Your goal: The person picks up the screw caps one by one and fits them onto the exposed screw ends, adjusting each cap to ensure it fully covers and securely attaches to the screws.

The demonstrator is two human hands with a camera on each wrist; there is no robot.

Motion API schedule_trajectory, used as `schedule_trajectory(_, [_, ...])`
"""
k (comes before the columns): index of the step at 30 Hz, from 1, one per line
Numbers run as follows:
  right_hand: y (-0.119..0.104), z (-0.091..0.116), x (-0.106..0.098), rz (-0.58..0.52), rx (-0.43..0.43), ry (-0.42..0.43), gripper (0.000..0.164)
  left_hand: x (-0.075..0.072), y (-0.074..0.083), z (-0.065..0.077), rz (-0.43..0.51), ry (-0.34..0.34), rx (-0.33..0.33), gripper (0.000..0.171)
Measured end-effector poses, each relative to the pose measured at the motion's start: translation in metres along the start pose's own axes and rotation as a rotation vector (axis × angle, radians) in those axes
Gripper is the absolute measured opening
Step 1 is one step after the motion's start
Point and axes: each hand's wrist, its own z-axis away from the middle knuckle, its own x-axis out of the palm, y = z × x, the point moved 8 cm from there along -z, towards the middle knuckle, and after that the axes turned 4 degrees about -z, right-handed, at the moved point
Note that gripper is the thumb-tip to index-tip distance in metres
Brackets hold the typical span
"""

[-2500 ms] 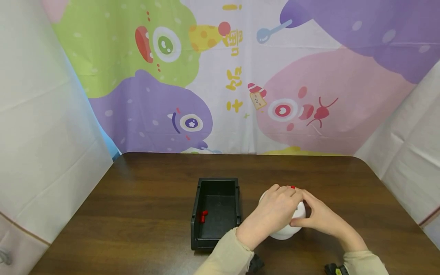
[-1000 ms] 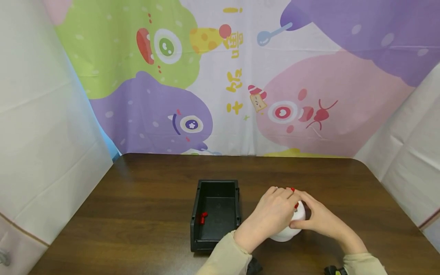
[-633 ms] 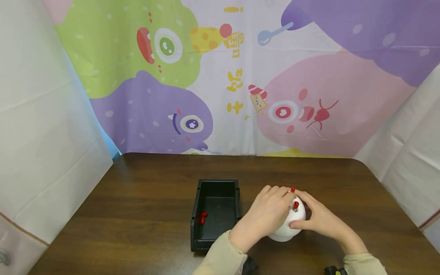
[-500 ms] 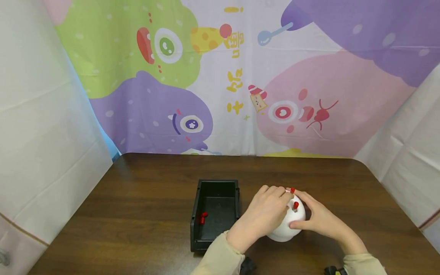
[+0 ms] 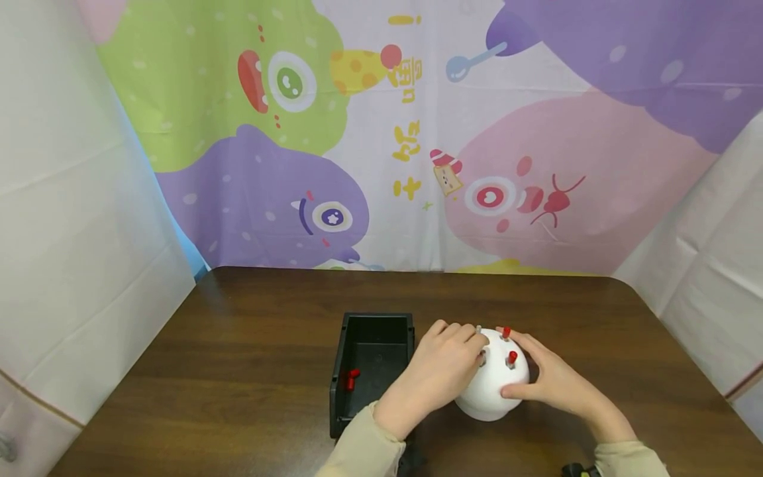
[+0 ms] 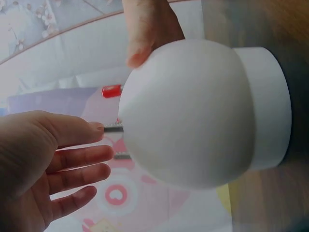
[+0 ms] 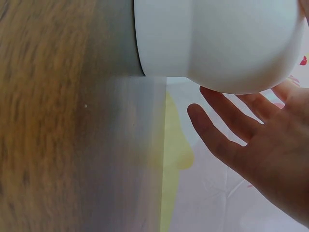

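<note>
A white dome (image 5: 491, 387) on a short round base stands on the table, with threaded metal studs in its top. Red caps cover two studs, a nearer cap (image 5: 512, 358) and a farther cap (image 5: 507, 332). My right hand (image 5: 551, 374) grips the dome's right side, thumb in front and index finger behind. Over the left studs is my left hand (image 5: 444, 364), fingers loosely extended with no cap visible in them. In the left wrist view its thumb overlaps the end of a bare stud (image 6: 114, 127); whether they touch, I cannot tell. Another bare stud (image 6: 122, 155) is beside it.
Left of the dome stands a black bin (image 5: 341, 371), close to my left forearm. Two red caps (image 5: 352, 379) lie inside, near its left wall. A printed curtain (image 5: 411, 232) hangs behind the wooden table (image 5: 250, 371).
My left hand has moved left, away from the nearer red-capped stud, which now shows fully along with more of the dome's top. The right hand keeps its grip on the dome.
</note>
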Motion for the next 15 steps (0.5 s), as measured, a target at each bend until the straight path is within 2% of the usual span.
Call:
schedule_trajectory(6, [0.001, 0.000, 0.000, -0.043, -0.001, -0.006, 0.089, -0.005, -0.013, 0.009, -0.007, 0.026, -0.030, 0.015])
schedule_trajectory(15, [0.000, 0.000, 0.000, -0.053, 0.001, -0.003, 0.089, -0.003, -0.035, 0.025, 0.022, -0.026, -0.082, 0.012])
